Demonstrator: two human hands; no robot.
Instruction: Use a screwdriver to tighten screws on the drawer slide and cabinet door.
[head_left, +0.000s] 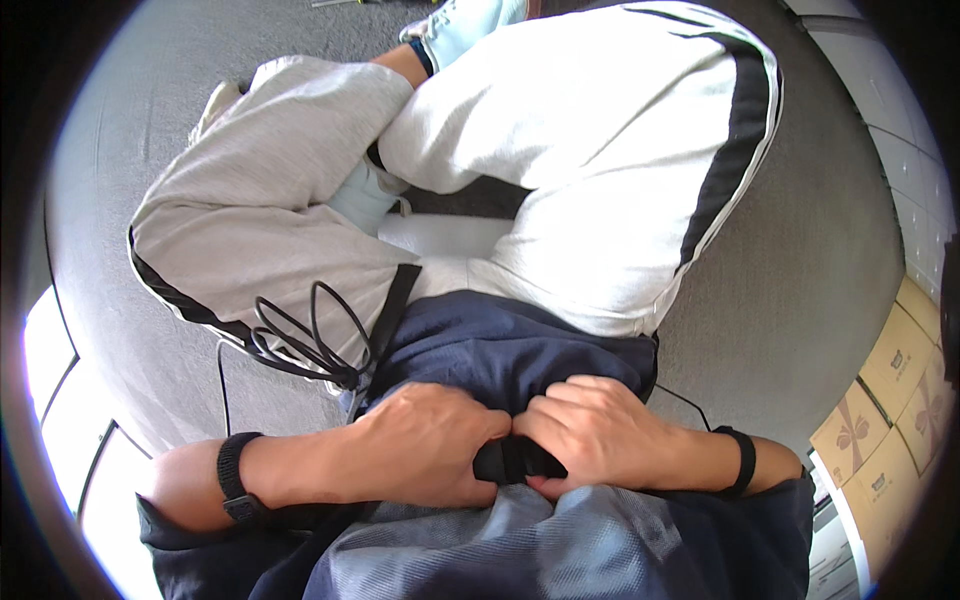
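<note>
My left hand (pixel 440 445) and my right hand (pixel 580 430) meet at my waist, fingers curled round a black strap with what looks like a buckle (pixel 515 459); their fingertips are partly hidden. Around them are the dark navy fabric (pixel 480 340) of my clothing and a grey-blue textured cloth (pixel 600 540) below. A looped bundle of black cord (pixel 349 377) lies just forward of my left hand, over the pale trousers (pixel 600 240).
My crossed legs and white shoes (pixel 465 35) rest on a grey surface (pixel 800 280). Stacked cardboard boxes (pixel 880 470) stand at the far right, beside white tiles or panels (pixel 900 170). Bright white panels (pixel 100 490) are at the left rim.
</note>
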